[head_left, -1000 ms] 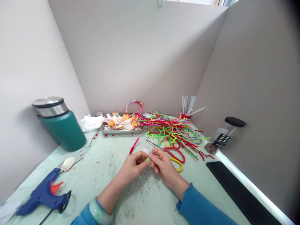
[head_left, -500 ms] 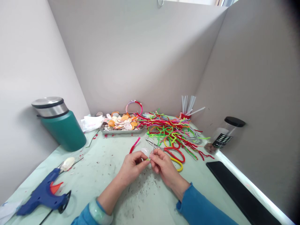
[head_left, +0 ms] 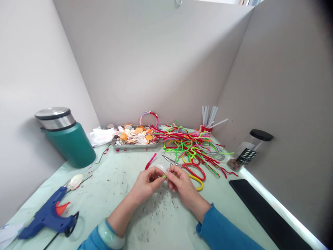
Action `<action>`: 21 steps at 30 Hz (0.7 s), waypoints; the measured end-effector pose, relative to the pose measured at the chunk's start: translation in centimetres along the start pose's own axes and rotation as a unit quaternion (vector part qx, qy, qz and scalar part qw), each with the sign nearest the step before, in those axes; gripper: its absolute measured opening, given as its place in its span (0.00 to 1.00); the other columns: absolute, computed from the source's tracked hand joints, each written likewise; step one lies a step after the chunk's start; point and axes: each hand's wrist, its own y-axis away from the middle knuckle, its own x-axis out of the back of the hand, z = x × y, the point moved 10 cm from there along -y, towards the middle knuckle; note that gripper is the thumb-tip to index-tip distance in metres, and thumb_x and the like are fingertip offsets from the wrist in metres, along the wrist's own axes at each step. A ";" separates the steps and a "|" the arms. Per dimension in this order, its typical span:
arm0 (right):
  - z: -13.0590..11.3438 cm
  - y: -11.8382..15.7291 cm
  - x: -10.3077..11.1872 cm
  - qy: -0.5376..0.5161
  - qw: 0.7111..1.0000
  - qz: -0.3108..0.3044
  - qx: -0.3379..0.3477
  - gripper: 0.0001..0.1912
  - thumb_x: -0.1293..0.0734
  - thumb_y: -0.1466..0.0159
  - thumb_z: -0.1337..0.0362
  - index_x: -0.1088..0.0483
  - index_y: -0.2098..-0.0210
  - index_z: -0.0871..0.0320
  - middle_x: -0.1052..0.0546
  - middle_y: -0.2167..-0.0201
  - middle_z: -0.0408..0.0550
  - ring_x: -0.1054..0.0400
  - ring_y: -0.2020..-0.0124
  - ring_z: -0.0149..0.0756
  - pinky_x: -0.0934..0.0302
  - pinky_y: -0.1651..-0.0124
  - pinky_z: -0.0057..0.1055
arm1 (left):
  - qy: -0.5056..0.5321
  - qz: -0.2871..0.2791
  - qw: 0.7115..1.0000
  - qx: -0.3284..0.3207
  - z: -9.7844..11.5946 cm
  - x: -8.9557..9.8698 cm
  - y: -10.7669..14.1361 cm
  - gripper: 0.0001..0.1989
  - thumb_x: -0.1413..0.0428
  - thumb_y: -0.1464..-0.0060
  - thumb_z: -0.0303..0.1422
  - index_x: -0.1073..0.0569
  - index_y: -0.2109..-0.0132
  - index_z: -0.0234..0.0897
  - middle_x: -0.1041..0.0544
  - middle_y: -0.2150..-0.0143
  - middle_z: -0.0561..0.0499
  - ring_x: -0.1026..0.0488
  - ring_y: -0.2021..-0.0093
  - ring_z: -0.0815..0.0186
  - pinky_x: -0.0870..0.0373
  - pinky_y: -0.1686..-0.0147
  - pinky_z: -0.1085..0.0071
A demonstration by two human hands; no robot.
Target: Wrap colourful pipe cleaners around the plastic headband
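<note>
My left hand (head_left: pixel 148 181) is closed in a pinch on a short bit of bright green pipe cleaner (head_left: pixel 164 176). Fingertip to fingertip with it, my right hand (head_left: pixel 181 182) pinches a thin grey-white strand (head_left: pixel 170 164) that rises above the fingers. Whether the strand and the green bit are joined is hidden by the fingers. Behind my left knuckles a pink and red pipe cleaner (head_left: pixel 150 161) sticks up; its lower end is out of sight. A small clear round piece (head_left: pixel 161 167) shows just beyond the fingertips. Scissors (head_left: pixel 194 171) with red and yellow handles lie beside my right hand.
A metal tray (head_left: pixel 135 146) of shells and a heap of coloured pipe cleaners (head_left: pixel 192 139) lie at the back, near a pink-red wrapped ring (head_left: pixel 157 119). Glue sticks (head_left: pixel 208 116) stand behind. Left are a green bottle (head_left: pixel 71 146) and a blue glue gun (head_left: pixel 52 215); right, a jar (head_left: pixel 247 152).
My hands have barely moved. Slightly more of the green pipe cleaner shows between the fingertips, and my left hand has shifted a little.
</note>
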 end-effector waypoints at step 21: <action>-0.5 0.2 -0.4 0.025 0.999 -0.019 0.006 0.12 0.34 0.43 0.57 0.39 0.74 0.58 0.38 0.86 0.35 0.48 0.85 0.24 0.55 0.81 0.22 | 0.071 -0.032 0.996 0.040 -1.1 0.1 -0.1 0.14 0.43 0.52 0.40 0.29 0.69 0.31 0.31 0.76 0.54 0.35 0.78 0.73 0.38 0.75 0.75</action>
